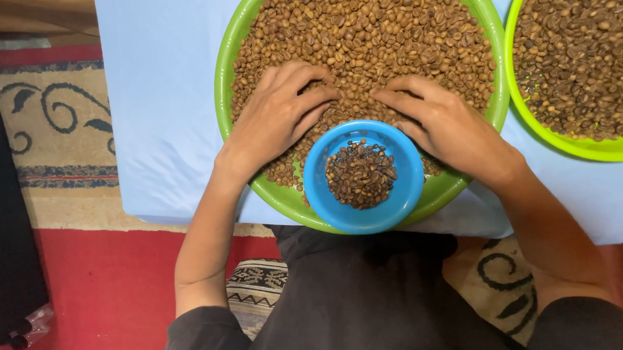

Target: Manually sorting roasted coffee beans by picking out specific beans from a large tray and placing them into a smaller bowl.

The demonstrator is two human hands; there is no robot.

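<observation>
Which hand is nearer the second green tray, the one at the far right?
Right. The right hand lies on the beans just left of that tray; the left hand is farther left, beyond the blue bowl.

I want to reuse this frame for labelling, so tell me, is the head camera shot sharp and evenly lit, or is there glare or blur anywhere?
Head view: sharp on the left hand, right hand and coffee beans; soft, even light, no hard shadows; only mild sheen on the blue bowl rim; the green tray is cut off at the top; the dark clothing at the bottom loses detail.
</observation>
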